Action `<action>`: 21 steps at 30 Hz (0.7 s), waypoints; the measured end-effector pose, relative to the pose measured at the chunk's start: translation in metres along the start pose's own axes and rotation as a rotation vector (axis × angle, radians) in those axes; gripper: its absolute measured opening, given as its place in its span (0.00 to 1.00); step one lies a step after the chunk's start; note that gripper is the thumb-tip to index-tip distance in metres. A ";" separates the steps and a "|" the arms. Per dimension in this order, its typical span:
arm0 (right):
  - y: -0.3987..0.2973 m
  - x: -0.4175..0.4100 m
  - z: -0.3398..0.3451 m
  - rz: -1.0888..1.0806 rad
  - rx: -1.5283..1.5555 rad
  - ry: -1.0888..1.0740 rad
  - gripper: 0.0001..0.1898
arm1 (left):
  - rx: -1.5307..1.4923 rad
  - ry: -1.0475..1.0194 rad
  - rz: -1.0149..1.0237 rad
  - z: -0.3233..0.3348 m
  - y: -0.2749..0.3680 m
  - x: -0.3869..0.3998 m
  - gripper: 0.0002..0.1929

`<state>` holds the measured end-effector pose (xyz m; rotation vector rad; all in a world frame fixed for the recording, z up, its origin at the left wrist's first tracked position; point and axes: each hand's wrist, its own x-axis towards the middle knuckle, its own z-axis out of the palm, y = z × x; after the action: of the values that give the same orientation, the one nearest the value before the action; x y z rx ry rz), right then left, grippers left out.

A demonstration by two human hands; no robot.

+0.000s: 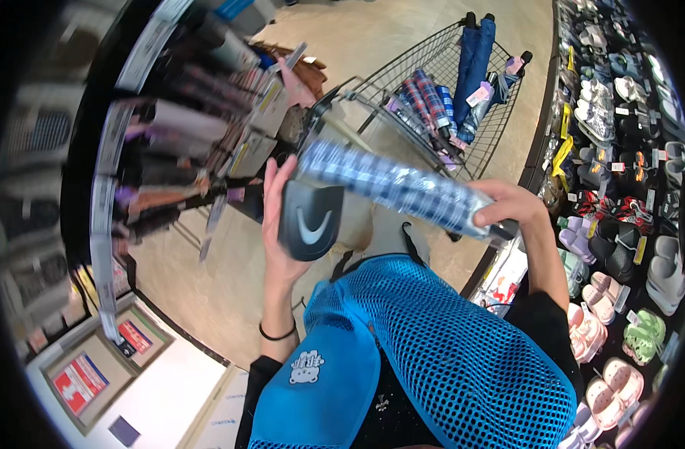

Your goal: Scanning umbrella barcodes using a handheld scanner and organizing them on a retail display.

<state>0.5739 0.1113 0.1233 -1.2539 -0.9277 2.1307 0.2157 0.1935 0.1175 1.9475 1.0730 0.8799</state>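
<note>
My right hand point(511, 203) grips one end of a folded blue-and-white checked umbrella point(390, 182) in a clear plastic sleeve. The umbrella slants across in front of me, its far end up and to the left, slightly blurred. In my left hand point(274, 219) is a dark grey plastic handheld device point(313, 221) with a pale curved strip on its top. It sits just below the umbrella's far end; whether they touch I cannot tell. Most of the left fingers are hidden behind the device.
Ahead stands a wire shopping cart point(513, 101) holding navy umbrellas point(470, 73), red plaid umbrellas point(429, 101) and others. On the left is a display rack point(104, 207) with hanging goods and price labels. Shelves of clogs and slippers point(617, 247) line the right. A blue mesh vest point(460, 337) covers my front.
</note>
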 end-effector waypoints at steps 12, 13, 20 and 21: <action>-0.016 0.085 0.189 0.531 -0.112 -0.331 0.21 | 0.178 -0.290 -0.107 -0.139 -0.016 -0.188 0.35; -0.023 0.092 0.201 0.561 -0.138 -0.370 0.21 | 0.173 -0.258 -0.083 -0.146 -0.011 -0.196 0.35; -0.051 0.140 0.264 0.573 -0.358 -0.703 0.26 | 0.009 -0.085 -0.368 -0.172 -0.031 -0.264 0.33; -0.052 0.145 0.269 0.581 -0.331 -0.699 0.27 | 0.014 -0.067 -0.363 -0.166 -0.034 -0.270 0.33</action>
<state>0.2727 0.1644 0.1756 -0.9980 -1.3619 3.0845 -0.0470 0.0130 0.1142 1.7050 1.3397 0.6041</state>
